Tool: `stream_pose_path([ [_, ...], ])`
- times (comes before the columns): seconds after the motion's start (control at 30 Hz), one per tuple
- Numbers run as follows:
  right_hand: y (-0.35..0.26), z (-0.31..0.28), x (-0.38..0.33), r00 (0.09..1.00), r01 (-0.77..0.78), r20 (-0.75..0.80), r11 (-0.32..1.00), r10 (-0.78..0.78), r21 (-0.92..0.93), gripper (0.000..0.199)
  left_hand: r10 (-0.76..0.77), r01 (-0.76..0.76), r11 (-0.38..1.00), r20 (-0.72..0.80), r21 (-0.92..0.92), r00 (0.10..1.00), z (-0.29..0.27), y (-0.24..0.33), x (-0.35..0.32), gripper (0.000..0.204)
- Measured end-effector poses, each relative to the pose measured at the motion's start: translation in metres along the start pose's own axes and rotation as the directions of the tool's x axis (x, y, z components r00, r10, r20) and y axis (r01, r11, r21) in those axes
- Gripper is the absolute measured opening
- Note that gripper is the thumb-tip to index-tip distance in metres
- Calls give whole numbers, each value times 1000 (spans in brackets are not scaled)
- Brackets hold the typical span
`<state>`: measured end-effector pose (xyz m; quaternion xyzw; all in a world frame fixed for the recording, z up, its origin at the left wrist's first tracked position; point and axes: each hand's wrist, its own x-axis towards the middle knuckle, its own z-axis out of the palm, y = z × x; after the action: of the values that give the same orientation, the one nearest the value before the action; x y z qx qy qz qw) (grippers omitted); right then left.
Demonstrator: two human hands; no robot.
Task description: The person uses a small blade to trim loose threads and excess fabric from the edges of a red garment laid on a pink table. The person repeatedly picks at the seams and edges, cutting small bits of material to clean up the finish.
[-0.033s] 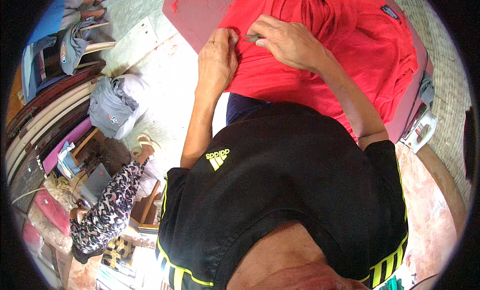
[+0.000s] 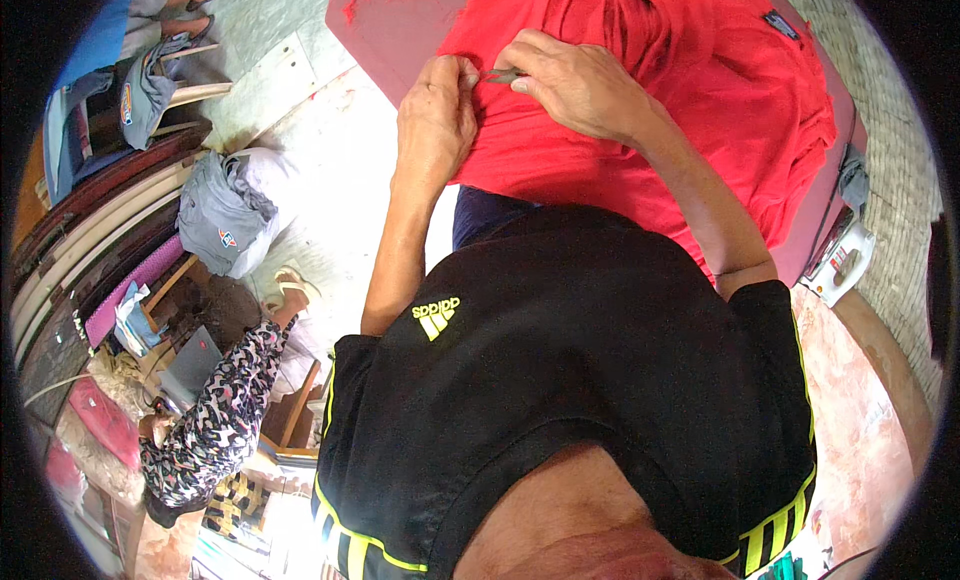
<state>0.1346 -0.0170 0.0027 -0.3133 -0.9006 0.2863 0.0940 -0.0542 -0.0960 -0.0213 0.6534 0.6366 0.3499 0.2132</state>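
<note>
Both hands at the top edge of view, working on a red garment point(image 2: 640, 130) spread over a pinkish-red desk point(image 2: 390, 25). Left hand point(image 2: 435, 120) lies palm-down on the cloth, fingers point(image 2: 462, 75) pinching a bit of fabric at the garment's left edge. Right hand point(image 2: 575, 80) sits just beside it, fingers clenched round a small metal snipping tool point(image 2: 500, 76); its tip points at the left hand's pinch, nearly touching. Tool mostly hidden by the fingers, so exact type unclear. Garment has a dark label point(image 2: 782, 25) near the far right. Off to the left, well apart: a grey bag point(image 2: 220, 220) on the floor & another person's patterned leg point(image 2: 215, 420).
</note>
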Motion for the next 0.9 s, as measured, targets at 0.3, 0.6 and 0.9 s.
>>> stream_pose_path([
  [0.3, -2, 2, 0, 999, 36, -5, 998, -36, 49, 19, 60, -60, 998, -25, -17, 998, 3, -1, -1, 12],
  [0.6, 26, -27, -37, 915, -90, -363, 965, 178, 248, 41, -5, 29, 994, -229, 103, 973, -51, -19, 10, 24],
  [0.9, 34, -11, -14, 918, -48, -381, 985, 110, 168, 24, 101, -53, 969, 189, -241, 977, 8, 12, 54, 38],
])
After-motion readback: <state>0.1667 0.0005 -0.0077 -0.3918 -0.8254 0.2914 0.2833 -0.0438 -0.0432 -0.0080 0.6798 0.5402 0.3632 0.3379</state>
